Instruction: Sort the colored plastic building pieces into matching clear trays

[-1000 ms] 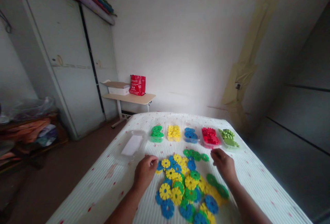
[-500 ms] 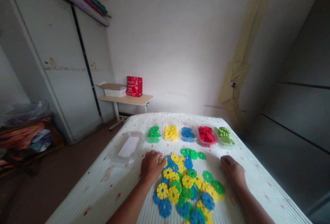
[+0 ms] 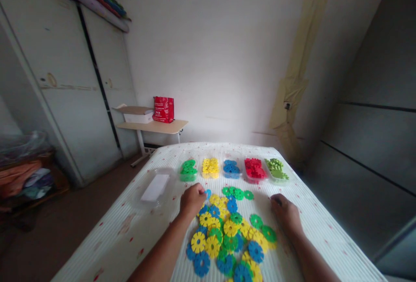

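My left hand [image 3: 192, 200] pinches a blue snowflake disc [image 3: 208, 193] at the far left edge of a loose heap of plastic snowflake discs. Yellow discs [image 3: 212, 246], blue discs [image 3: 202, 263] and green discs [image 3: 230, 242] overlap in that heap. To the right of it, my right hand [image 3: 286, 212] rests on the table with loosely curled fingers, and nothing shows in them. A short row of green discs [image 3: 238, 194] lies between the two hands, just beyond the heap.
Along the far side stand clear tubs of green [image 3: 188, 178], yellow [image 3: 210, 175], blue [image 3: 232, 175], red [image 3: 256, 181] and light green pieces [image 3: 278, 179]. A clear tray [image 3: 169, 186] holding a white paper lies at left. Behind, a small table [image 3: 162, 127] bears a red bag [image 3: 163, 109].
My left hand has closed on a blue disc and lifted it from the heap's edge. My right hand stays resting on the table. The view has shifted slightly.
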Tool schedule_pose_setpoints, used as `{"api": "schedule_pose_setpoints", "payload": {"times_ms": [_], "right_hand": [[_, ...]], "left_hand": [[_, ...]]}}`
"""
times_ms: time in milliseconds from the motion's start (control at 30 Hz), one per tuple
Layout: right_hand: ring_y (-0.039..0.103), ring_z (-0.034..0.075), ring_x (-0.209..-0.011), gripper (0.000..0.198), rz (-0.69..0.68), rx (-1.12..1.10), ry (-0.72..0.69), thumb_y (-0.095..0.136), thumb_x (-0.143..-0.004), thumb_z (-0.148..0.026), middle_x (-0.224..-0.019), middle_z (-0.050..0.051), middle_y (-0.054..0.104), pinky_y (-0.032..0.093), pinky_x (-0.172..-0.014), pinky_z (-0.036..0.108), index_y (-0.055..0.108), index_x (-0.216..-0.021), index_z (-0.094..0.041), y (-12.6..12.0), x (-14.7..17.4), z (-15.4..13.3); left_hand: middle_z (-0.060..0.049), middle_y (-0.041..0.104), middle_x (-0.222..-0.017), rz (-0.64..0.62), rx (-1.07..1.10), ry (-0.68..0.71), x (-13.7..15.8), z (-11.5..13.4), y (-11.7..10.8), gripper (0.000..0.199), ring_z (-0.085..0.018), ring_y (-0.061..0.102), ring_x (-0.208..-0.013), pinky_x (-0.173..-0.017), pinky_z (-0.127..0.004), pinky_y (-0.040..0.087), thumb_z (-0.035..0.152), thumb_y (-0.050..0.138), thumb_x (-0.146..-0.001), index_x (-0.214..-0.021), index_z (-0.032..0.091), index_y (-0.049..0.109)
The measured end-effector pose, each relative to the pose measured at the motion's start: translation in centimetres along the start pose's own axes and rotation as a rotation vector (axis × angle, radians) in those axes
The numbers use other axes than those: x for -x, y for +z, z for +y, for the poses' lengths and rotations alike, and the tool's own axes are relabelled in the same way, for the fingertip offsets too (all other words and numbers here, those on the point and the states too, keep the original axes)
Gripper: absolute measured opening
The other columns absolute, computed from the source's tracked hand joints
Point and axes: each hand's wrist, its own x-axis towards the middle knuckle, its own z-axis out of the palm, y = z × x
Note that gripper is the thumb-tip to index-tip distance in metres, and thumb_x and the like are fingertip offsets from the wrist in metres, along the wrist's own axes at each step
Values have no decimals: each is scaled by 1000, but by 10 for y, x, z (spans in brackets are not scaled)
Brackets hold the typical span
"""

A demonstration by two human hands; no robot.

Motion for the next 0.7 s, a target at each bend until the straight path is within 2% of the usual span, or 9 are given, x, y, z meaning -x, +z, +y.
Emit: {"api": "schedule_pose_setpoints", "payload": {"times_ms": [133,267,400,700], "right_hand": [[63,20,-76,26,-7,24,9,38,-78,-35,-81,5,69,43,-67,26,60,-85,-22,3,-1,3],[62,19,-73,28,-6,11,-5,38,-78,-35,-77,5,69,42,-65,26,60,-85,-21,3,-1,4],[62,20,-71,30,5,2,2,38,-76,-35,-76,5,68,42,-64,27,63,-85,-20,2,0,1],[63,18,-74,30,-13,55,-5,36,-78,-34,-80,5,69,41,-64,25,61,-87,-20,4,-1,3]], "left_hand": [[3,62,-63,-149,67,138,1,0,-4,13,-11,57,-62,-53,-19,36,17,53,-64,-71,18,64],[3,66,-65,-264,60,224,9,5,0,21,-11,58,-61,-54,-18,38,12,54,-59,-72,20,69],[2,68,-70,-283,-6,237,15,9,4,31,-13,59,-65,-57,-20,38,11,55,-55,-79,23,71],[3,69,-71,-285,-134,197,18,18,-1,28,-15,60,-67,-64,-23,40,11,59,-55,-75,27,70]]}}
